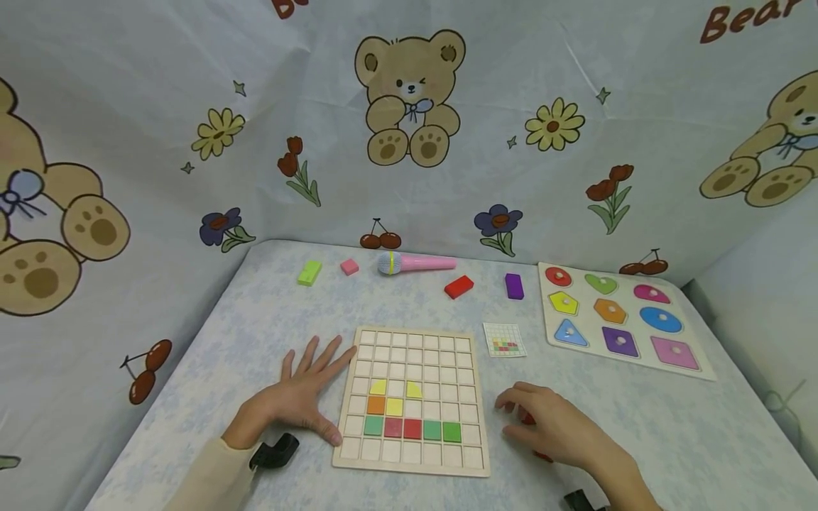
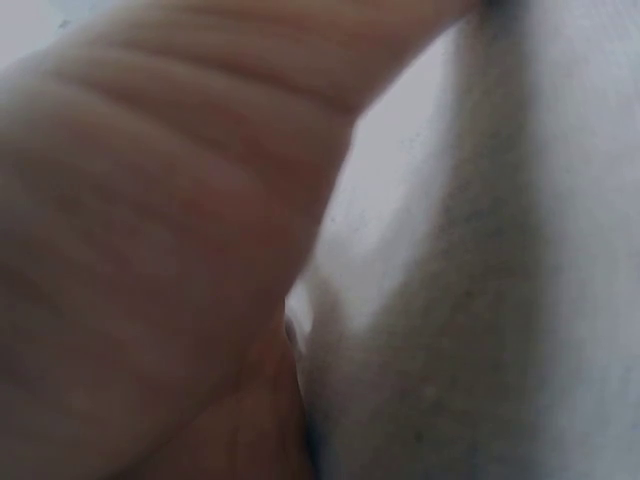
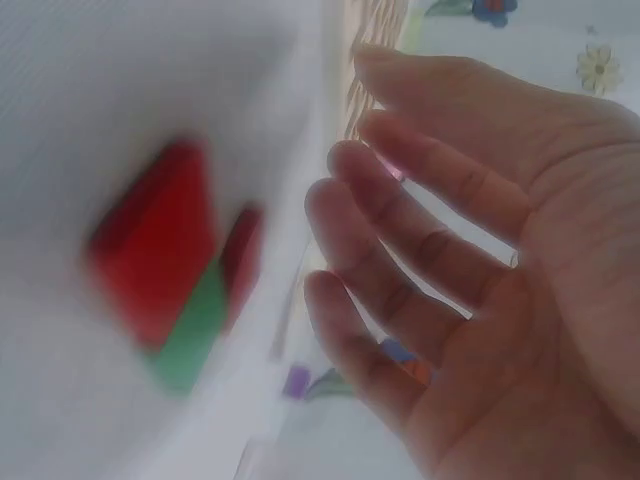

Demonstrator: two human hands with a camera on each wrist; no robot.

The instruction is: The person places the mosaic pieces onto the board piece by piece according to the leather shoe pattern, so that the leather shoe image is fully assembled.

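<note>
A wooden grid board (image 1: 415, 355) lies in the middle of the table, with coloured tiles in its lower cells. Among them are an orange tile (image 1: 375, 405), yellow tiles and a row of green and red tiles. My left hand (image 1: 300, 397) is spread flat, its thumb and a fingertip at the board's left edge. Beside the right edge, my right hand (image 1: 554, 424) hovers with relaxed, slightly bent fingers and holds nothing. Under it, partly hidden, lie red pieces (image 3: 165, 255) and a green piece (image 3: 195, 335). The left wrist view shows mostly skin (image 2: 150, 250) close up.
A small pattern card (image 1: 505, 341) lies right of the board. Farther right is a knobbed shape puzzle (image 1: 586, 305). Along the back lie a green block (image 1: 309, 273), a pink block (image 1: 348, 267), a toy microphone (image 1: 424, 263), a red block (image 1: 459, 287) and a purple block (image 1: 514, 286).
</note>
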